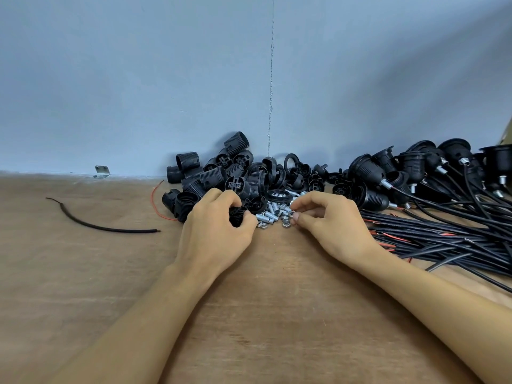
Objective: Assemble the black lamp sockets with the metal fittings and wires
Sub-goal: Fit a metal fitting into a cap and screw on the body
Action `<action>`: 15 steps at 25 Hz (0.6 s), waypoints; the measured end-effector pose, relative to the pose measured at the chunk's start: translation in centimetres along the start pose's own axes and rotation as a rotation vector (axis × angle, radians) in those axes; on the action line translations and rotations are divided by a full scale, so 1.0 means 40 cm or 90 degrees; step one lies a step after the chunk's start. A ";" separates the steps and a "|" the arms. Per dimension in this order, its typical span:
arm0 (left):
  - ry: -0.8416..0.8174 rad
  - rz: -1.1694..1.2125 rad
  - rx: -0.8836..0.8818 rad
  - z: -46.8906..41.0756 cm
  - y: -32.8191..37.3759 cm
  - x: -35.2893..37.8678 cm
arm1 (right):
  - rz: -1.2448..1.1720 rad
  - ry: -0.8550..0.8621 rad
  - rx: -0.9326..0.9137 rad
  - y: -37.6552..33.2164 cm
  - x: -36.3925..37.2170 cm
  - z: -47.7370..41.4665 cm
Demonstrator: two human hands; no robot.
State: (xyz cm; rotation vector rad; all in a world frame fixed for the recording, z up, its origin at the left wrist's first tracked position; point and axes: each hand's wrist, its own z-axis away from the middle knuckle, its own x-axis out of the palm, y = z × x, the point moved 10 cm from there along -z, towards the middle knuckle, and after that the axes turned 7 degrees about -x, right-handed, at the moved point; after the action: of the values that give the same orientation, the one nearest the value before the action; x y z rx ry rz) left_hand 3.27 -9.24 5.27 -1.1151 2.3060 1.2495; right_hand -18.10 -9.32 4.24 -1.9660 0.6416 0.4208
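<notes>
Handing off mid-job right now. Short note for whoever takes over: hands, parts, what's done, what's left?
Left hand: grips a black socket part.
Right hand: fingertips among the metal fittings; whether one is pinched is unclear.
Parts: loose sockets piled behind the left hand, wires bundled at right.
Done: a stack of wired sockets at far right.
Left: fit the held part, then work through the loose pile.
</notes>
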 end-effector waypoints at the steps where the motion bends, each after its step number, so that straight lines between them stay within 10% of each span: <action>1: -0.001 0.005 0.006 0.000 0.002 0.001 | -0.005 -0.001 0.000 -0.003 0.001 0.000; 15: -0.007 -0.027 0.233 0.059 0.147 0.021 | -0.280 -0.040 0.085 -0.022 0.068 0.003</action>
State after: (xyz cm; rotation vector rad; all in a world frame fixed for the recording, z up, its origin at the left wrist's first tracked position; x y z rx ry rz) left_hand -1.92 -5.84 6.82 -1.0160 2.3609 0.7722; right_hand -15.40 -9.59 3.33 -1.8895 0.1794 0.1606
